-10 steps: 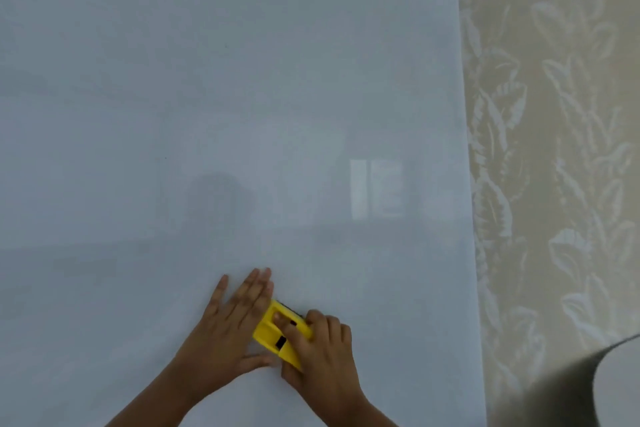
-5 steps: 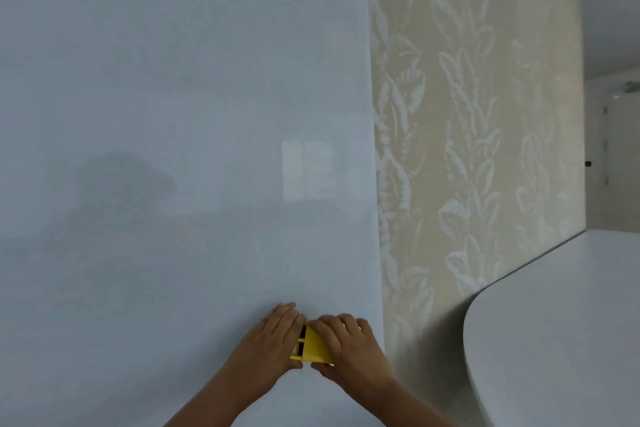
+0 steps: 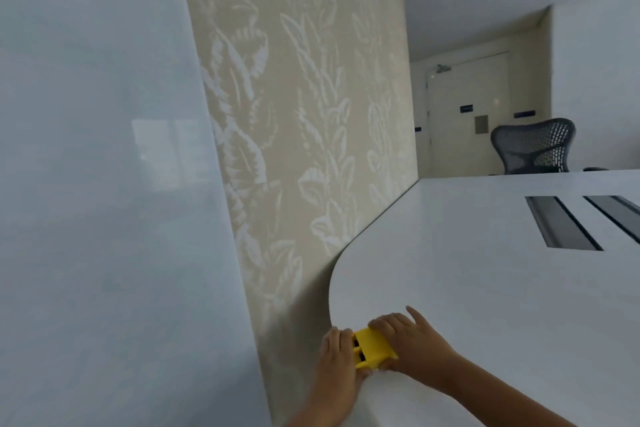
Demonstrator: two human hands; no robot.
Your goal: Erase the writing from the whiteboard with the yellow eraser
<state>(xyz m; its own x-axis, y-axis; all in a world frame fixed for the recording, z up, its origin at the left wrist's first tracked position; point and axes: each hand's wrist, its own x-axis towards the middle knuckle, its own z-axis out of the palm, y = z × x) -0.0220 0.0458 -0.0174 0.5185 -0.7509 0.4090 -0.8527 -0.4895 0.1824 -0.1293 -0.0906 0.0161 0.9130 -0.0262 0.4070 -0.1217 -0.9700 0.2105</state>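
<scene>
Both hands, the left hand point(image 3: 337, 355) and right hand point(image 3: 412, 343), now carry the yellow eraser point(image 3: 374, 347) off the whiteboard point(image 3: 104, 184), over the white table point(image 3: 485, 288) edge.

The eraser point(image 3: 374, 347) sits at the table point(image 3: 485, 281) edge between both grips; whiteboard point(image 3: 97, 184) far left, chair point(image 3: 533, 146) behind

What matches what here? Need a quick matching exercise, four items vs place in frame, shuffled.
Items:
1. whiteboard
2. yellow eraser
3. mesh office chair
4. leaf-patterned wall

Places:
A. far right, behind the white table
B. between the left hand and right hand, at the table's near corner
C. fills the left side
D. centre, between board and table

Pairs: 1-C, 2-B, 3-A, 4-D
</scene>
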